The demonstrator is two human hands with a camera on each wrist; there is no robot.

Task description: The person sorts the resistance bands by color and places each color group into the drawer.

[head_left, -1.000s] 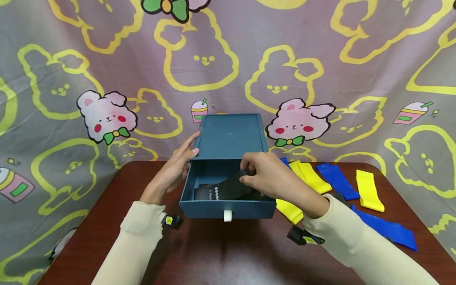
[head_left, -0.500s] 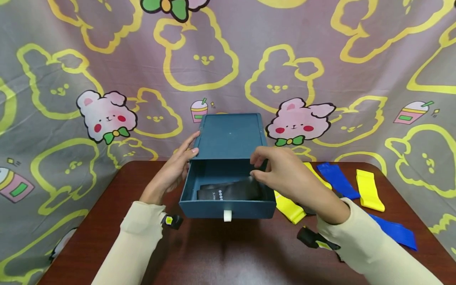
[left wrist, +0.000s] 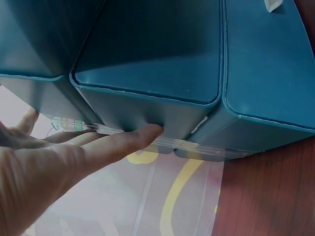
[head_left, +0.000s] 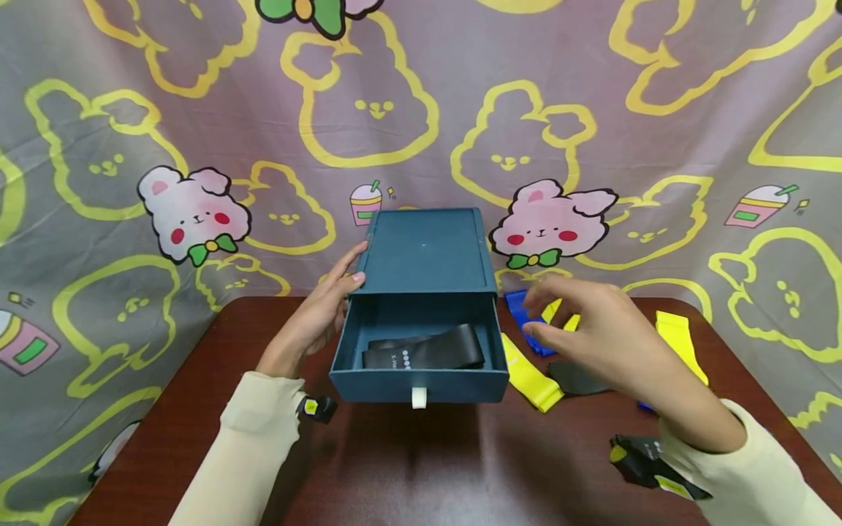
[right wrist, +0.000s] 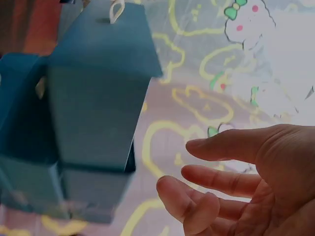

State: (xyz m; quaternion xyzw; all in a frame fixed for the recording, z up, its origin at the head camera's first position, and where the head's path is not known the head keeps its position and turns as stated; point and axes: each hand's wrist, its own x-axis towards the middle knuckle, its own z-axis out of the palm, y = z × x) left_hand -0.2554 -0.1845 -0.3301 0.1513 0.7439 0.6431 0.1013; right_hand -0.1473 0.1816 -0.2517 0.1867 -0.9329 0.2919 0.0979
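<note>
Black band (head_left: 427, 352): lies folded inside the pulled-out drawer (head_left: 419, 386), near its front wall; white lettering toward the left, right end bent up in a loop.

Left hand (head_left: 317, 315): grip apart, fingers extended against the left side of the blue cabinet (head_left: 424, 252), thumb at its upper edge.

Right hand (head_left: 595, 325): grip apart, fingers bent, a gap between thumb and forefinger; hangs in the air to the right of the drawer, clear of it.

Counter (head_left: 421, 475), right of the cabinet: yellow band (head_left: 533, 376) just beside the drawer, blue band (head_left: 522, 310) behind it, dark piece (head_left: 575, 378) partly hidden by the right hand, another yellow band (head_left: 682, 343) farther right. White pull tab (head_left: 419, 398) on the drawer front.
</note>
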